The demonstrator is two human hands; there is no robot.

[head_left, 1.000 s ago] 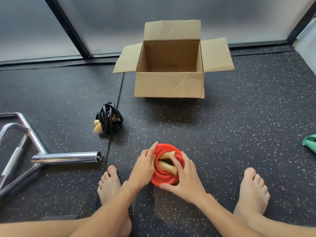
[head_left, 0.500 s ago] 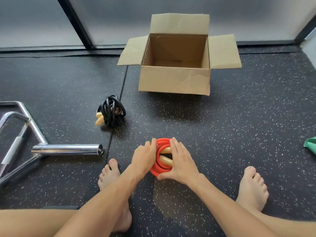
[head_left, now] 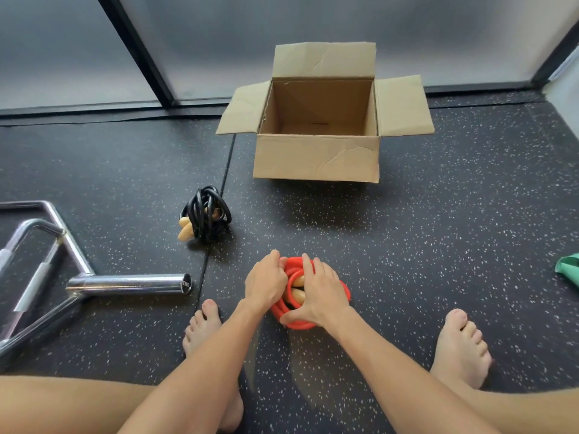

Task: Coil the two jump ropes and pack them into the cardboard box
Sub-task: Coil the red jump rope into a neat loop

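While both ropes look coiled, neither is packed: the left hand (head_left: 266, 285) and right hand (head_left: 322, 296) clasp the red rope (head_left: 301, 324) from either side on the near floor, the black rope (head_left: 206, 219) lies bundled farther left, and the open cardboard box (head_left: 316, 158) beyond shows nothing inside.

Head-worn view, forward-down toward the cardboard box (head_left: 316, 158)

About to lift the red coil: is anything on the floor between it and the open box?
Nothing visible. The mat between the red rope and the cardboard box is bare; the black rope lies off to the left.
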